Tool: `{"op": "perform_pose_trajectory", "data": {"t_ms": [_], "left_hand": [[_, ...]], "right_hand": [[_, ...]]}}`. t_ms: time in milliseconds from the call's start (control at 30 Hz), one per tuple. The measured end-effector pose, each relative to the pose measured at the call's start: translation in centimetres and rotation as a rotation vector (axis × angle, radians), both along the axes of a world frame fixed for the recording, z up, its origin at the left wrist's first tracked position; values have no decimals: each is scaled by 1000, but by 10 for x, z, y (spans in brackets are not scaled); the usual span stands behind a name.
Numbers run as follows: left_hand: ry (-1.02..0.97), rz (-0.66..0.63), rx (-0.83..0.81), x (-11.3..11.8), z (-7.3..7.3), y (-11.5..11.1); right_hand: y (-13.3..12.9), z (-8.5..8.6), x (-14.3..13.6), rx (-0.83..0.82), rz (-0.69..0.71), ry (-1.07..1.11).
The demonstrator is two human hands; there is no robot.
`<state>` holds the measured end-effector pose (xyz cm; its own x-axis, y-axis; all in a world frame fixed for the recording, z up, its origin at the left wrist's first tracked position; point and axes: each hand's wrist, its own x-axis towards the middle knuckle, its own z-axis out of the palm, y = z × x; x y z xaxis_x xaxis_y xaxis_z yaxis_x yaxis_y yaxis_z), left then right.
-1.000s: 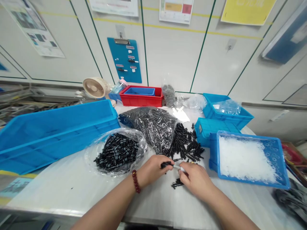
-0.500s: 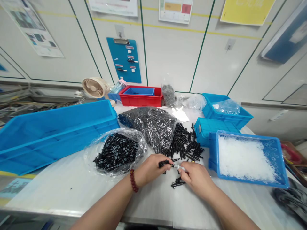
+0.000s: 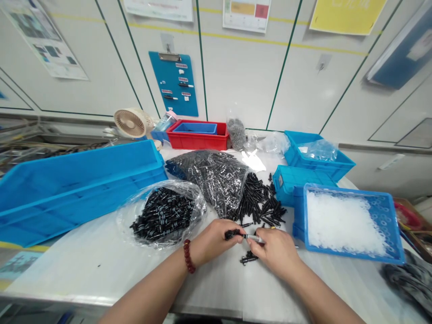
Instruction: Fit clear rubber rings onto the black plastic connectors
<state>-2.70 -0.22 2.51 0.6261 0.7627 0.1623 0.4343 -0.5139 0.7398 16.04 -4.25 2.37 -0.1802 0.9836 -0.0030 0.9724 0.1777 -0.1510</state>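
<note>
My left hand, with a dark red bead bracelet at the wrist, is closed on a slim black ribbed part. My right hand pinches a pale grey pen-like tool, whose tip meets the black part's end between the two hands. Fingers hide much of both pieces. Several loose black parts lie on the table just below the hands. Beyond them spreads a heap of similar black parts, spilling from a large clear bag.
Left of my hands, an open plastic bag holds black parts with pale rings. A blue bin of small white rings stands at the right. A long blue bin is at the left; a red bin stands at the back.
My right hand has shifted slightly left, bringing the grey tool closer against the black part. My left hand holds nearly the same place.
</note>
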Motion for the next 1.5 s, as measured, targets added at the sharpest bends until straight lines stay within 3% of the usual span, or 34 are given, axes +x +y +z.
{"op": "perform_pose_trajectory", "data": {"t_ms": [233, 367, 500, 633, 767, 1000, 1133, 1200, 1233, 1300, 1367, 1500], "left_hand": [[-20, 99, 30, 0, -3, 5], [-41, 167, 102, -6, 11, 2], [5, 329, 275, -37, 43, -1], [288, 504, 359, -84, 68, 7], [536, 555, 322, -114, 72, 20], [565, 642, 420, -124, 73, 25], [524, 698, 527, -102, 71, 14], [459, 630, 619, -75, 61, 5], [433, 535, 631, -58, 55, 1], [404, 346, 570, -21, 39, -5], [358, 245, 458, 12, 25, -7], [111, 131, 82, 45, 10, 2]], "right_hand": [[5, -2, 6, 55, -14, 51], [11, -9, 15, 108, 17, 133], [15, -12, 20, 143, 32, 196], [13, -9, 19, 167, 70, 193], [15, -12, 18, 201, 74, 164], [21, -22, 24, 342, 136, 181], [25, -30, 26, 457, 219, 216], [27, -32, 25, 485, 261, 223], [27, -33, 24, 495, 281, 217], [27, -33, 22, 515, 318, 183], [26, -31, 20, 530, 328, 130], [24, -24, 19, 549, 291, 88]]}}
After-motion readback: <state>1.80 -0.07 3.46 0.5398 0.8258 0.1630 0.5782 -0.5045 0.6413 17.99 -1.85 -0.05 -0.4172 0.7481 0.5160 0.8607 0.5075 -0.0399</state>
